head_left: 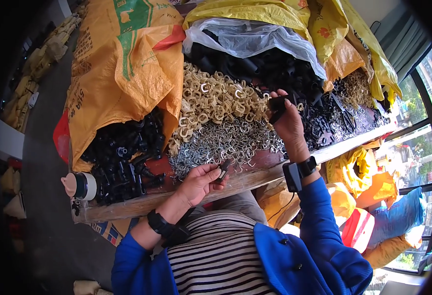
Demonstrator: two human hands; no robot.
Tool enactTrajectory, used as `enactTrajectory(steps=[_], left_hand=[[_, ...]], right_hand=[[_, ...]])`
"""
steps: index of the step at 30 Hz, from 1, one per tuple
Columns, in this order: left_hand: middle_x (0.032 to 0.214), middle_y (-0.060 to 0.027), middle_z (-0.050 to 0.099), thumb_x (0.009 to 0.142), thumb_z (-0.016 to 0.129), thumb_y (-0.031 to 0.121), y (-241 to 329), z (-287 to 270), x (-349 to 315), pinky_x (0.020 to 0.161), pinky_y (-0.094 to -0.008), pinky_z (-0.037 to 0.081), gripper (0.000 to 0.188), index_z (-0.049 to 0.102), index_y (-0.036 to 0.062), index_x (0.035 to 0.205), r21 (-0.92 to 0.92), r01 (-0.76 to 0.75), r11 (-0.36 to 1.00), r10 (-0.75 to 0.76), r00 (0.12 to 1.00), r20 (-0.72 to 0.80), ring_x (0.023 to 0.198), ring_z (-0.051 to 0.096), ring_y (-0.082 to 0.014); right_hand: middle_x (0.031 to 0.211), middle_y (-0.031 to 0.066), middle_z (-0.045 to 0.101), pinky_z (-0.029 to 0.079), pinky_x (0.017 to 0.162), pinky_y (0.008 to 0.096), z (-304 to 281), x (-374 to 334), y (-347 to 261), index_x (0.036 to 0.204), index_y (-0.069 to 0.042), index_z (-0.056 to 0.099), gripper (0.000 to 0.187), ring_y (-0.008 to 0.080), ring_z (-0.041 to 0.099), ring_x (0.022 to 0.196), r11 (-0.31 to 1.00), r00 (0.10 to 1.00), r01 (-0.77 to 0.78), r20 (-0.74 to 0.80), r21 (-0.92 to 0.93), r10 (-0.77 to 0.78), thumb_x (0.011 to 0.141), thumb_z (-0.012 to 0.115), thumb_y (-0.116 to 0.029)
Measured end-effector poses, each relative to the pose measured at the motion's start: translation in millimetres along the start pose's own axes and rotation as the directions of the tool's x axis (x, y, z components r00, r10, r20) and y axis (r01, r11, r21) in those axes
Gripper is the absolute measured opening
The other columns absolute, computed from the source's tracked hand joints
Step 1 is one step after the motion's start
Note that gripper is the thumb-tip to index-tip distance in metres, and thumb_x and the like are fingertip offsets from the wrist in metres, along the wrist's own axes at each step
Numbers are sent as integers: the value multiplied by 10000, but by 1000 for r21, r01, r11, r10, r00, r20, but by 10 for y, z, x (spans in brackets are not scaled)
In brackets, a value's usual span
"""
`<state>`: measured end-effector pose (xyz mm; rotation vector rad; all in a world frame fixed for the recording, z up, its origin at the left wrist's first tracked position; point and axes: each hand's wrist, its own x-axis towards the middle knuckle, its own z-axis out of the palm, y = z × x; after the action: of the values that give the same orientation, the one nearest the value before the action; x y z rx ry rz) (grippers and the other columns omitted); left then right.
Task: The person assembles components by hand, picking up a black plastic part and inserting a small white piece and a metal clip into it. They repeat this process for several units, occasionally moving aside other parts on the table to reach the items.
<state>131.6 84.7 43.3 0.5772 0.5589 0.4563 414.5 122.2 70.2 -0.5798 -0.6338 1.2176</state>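
Note:
My left hand (203,182) is closed near the table's front edge, pinching a small dark part (223,169) with a pale band between thumb and fingers. Farther right and forward, my right hand (289,120) is raised over the heaps. Its fingers grip a black plastic piece (278,105), whose exact kind I cannot make out. Under and beside the hands lie a heap of small silver metal clips (216,145) and, behind it, a heap of beige rings (206,93). Small black parts (319,132) spread to the right of my right hand.
An orange woven sack (127,73) spills black fittings (127,172) at the left. Black tubular pieces (245,66) lie at the back beneath a clear plastic bag (255,39). Scissors (343,115) lie right; a white jar (85,186) stands at the left corner of the wooden edge (176,199).

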Motion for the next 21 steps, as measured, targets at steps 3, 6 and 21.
enactTrajectory(steps=[3, 6, 21], left_hand=[[863, -121, 567, 813, 485, 124, -51, -54, -66, 614, -225, 481, 199, 496, -17, 954, 9, -5, 1000, 5, 1000, -3, 713, 564, -154], [860, -117, 567, 812, 487, 121, -127, -172, -158, 609, -222, 478, 191, 500, -13, 948, -17, -24, 1000, 24, 999, -32, 711, 563, -151], [729, -14, 535, 769, 559, 118, -189, -551, -514, 518, -162, 378, 213, 526, -6, 938, 213, -142, 967, 163, 983, -86, 599, 474, -63]], right_hand=[[1009, 75, 494, 413, 686, 298, 165, -270, 263, 1045, -46, 450, 349, 150, 492, 850, 988, 993, -114, 48, 108, 109, 766, 540, -236], [974, 67, 503, 419, 678, 278, 403, -521, 494, 1068, -45, 430, 385, 142, 499, 825, 970, 976, -215, 49, 110, 211, 761, 553, -242], [793, 13, 486, 400, 619, 194, 825, -1248, 1122, 896, -37, 444, 360, 67, 466, 683, 737, 974, -31, 146, -675, 175, 670, 675, -197]])
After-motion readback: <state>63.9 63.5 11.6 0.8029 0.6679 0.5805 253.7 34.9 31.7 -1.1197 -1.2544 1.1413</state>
